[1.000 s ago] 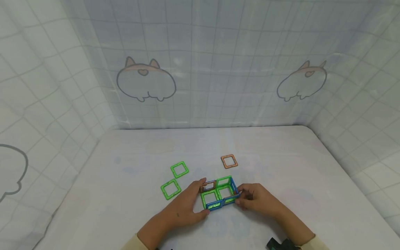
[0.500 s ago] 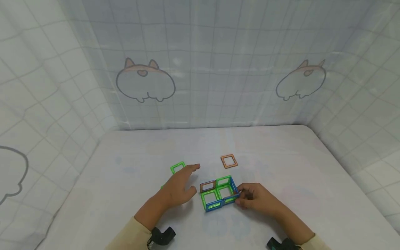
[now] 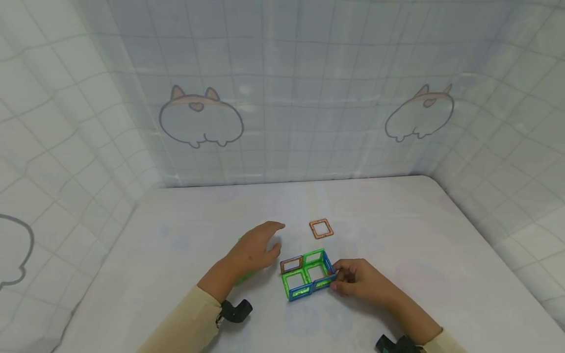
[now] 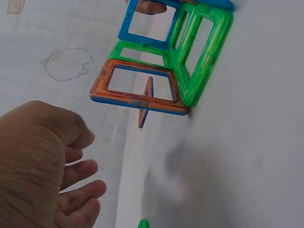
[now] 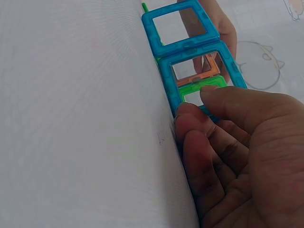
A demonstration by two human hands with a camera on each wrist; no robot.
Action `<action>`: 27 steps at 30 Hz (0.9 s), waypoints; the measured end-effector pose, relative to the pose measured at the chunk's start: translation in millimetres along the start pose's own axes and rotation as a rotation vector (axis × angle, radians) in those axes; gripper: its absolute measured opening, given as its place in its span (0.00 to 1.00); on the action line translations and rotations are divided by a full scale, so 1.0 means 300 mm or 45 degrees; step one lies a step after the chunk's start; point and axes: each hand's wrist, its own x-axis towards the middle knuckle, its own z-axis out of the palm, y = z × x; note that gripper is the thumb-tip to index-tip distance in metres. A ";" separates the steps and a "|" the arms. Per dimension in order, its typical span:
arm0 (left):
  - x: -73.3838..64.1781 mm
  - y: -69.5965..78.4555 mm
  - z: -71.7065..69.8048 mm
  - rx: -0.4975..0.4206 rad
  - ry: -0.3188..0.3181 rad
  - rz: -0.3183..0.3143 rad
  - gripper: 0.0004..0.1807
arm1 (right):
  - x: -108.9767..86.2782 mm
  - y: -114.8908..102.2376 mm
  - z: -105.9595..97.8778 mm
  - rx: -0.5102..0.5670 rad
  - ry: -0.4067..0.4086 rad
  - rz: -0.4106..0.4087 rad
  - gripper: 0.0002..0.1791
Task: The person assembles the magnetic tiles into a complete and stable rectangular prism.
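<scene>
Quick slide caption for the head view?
Right hand grips a green, blue and orange structure of square plastic tiles; left hand hovers beside it, a loose orange square plastic tile beyond.

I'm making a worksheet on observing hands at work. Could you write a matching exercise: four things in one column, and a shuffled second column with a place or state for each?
1. Left grip
2. Right grip
3. Loose orange square
4. Loose green pieces

A. Flat on the table, beyond the joined squares
B. Mostly hidden in the head view
C. Holding nothing
D. Pinching the joined squares

Pairs: 1-C, 2-D, 3-A, 4-B
</scene>
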 end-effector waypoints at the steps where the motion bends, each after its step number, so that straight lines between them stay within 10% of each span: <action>1: 0.007 0.000 0.002 0.005 -0.016 0.002 0.25 | 0.001 0.001 0.001 -0.003 0.002 -0.001 0.11; 27: 0.178 0.056 0.076 0.214 -0.313 0.358 0.22 | 0.000 0.005 -0.006 -0.009 -0.011 0.011 0.12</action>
